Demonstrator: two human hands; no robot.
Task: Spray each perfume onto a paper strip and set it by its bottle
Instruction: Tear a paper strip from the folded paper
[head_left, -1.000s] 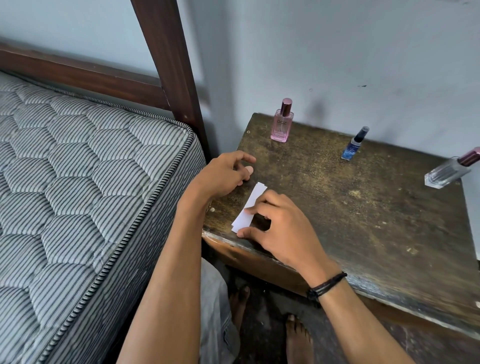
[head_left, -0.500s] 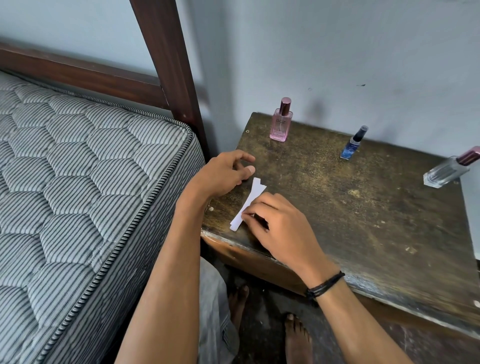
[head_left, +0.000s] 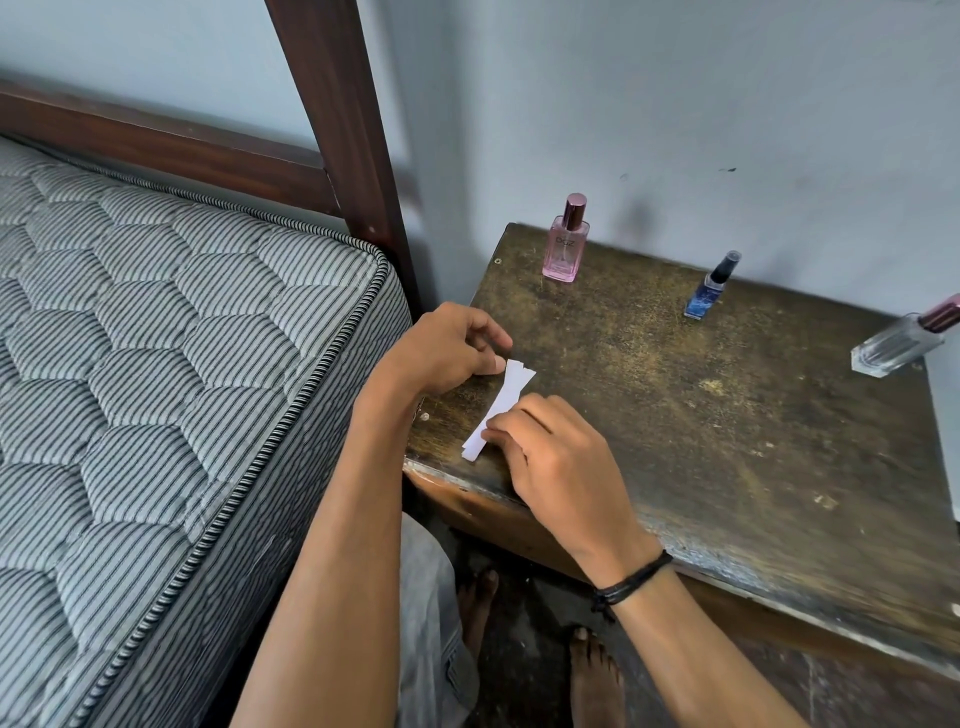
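Note:
Several white paper strips (head_left: 508, 397) lie fanned in a small stack near the front left corner of the dark wooden table (head_left: 727, 441). My right hand (head_left: 556, 462) pinches their near end with its fingertips. My left hand (head_left: 447, 351) rests at the table's left edge with its fingers loosely curled and its thumb tip at the strips' far end, holding nothing. A pink perfume bottle (head_left: 565, 244) stands at the back left. A small blue bottle (head_left: 707, 288) with a black sprayer stands behind the middle. A clear bottle (head_left: 901, 343) with a dark pink cap is at the far right.
A striped mattress (head_left: 171, 389) presses against the table's left side, with a dark wooden bedpost (head_left: 348, 145) behind it. A grey wall runs along the table's back edge. Bare feet (head_left: 592, 675) stand on the floor below the table's front edge.
The strips have fanned out and look narrower. My right hand's fingertips have slid back to their near end. My left hand has barely moved.

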